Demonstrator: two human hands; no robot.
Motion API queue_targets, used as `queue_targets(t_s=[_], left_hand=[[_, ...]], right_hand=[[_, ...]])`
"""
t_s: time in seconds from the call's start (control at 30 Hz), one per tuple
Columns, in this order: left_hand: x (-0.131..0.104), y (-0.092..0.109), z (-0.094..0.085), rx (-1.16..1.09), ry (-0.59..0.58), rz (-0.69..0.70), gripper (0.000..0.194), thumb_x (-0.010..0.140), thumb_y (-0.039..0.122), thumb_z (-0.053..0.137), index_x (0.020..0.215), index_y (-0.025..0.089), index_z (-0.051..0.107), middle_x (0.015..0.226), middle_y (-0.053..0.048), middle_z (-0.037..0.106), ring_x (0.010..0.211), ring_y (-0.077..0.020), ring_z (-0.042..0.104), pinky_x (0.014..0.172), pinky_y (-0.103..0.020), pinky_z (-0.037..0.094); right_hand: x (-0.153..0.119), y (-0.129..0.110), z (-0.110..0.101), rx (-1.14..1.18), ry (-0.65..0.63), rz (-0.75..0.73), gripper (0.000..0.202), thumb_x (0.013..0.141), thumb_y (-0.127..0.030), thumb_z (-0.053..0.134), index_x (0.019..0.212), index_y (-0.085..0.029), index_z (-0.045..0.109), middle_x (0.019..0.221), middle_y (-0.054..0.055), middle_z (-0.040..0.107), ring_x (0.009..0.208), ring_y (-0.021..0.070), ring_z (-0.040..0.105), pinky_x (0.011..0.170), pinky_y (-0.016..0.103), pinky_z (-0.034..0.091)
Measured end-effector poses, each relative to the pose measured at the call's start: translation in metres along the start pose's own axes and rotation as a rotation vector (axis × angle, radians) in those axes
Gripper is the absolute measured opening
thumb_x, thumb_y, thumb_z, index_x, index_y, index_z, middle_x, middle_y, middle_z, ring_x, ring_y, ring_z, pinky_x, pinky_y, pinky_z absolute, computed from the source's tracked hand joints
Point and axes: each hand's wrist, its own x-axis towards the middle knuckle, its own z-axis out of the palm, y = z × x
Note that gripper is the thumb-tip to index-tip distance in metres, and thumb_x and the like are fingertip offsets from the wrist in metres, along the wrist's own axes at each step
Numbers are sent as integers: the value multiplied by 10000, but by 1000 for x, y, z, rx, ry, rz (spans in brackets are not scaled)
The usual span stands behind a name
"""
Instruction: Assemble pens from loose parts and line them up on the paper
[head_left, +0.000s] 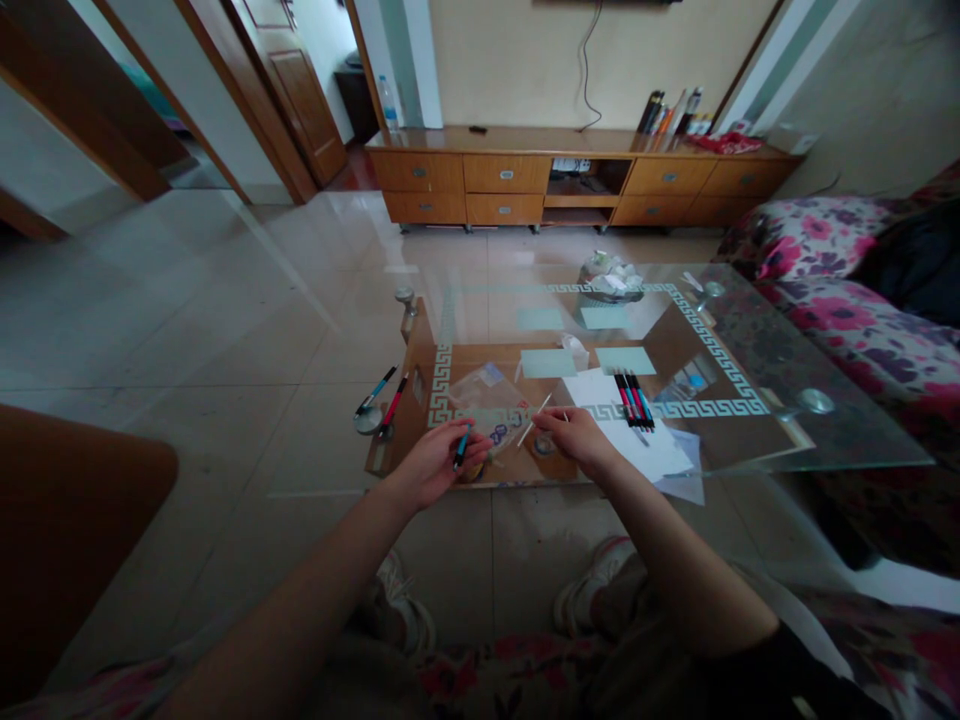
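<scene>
My left hand (435, 462) grips a blue pen barrel (461, 447) over the near edge of the glass coffee table (757, 350). My right hand (574, 432) pinches a thin white refill stick (534, 419) that points up and to the left, toward the left hand. Between and behind the hands lies a clear plastic bag (487, 400). Just right of the right hand, several assembled pens (634, 399) lie side by side on white paper sheets (637, 440).
Two more pens (384, 395) lie at the table's left end. Pale green notes (547, 362) and a bowl of wrapped items (609, 276) sit farther back. A floral sofa (825, 270) stands on the right, a wooden cabinet (570, 175) at the far wall, and a brown chair (67, 520) on the left.
</scene>
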Motion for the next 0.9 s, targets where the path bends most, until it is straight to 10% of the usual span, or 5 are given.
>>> queue_targets(t_s=[0.3, 0.9], left_hand=[[12, 6, -5, -152, 110, -96, 107, 952, 106, 512, 975, 93, 616, 873, -120, 717, 711, -138, 726, 649, -207, 639], [11, 8, 0, 123, 132, 157, 314, 927, 101, 516, 1234, 141, 461, 814, -103, 714, 739, -194, 746, 635, -284, 609]], right_hand=[[13, 18, -5, -616, 102, -86, 272, 784, -383, 642, 725, -151, 772, 613, 32, 674, 593, 155, 586, 528, 246, 352], [12, 15, 1, -627, 259, -110, 260, 773, -418, 703, 847, -187, 799, 770, 46, 748, 717, 186, 668, 605, 249, 403]])
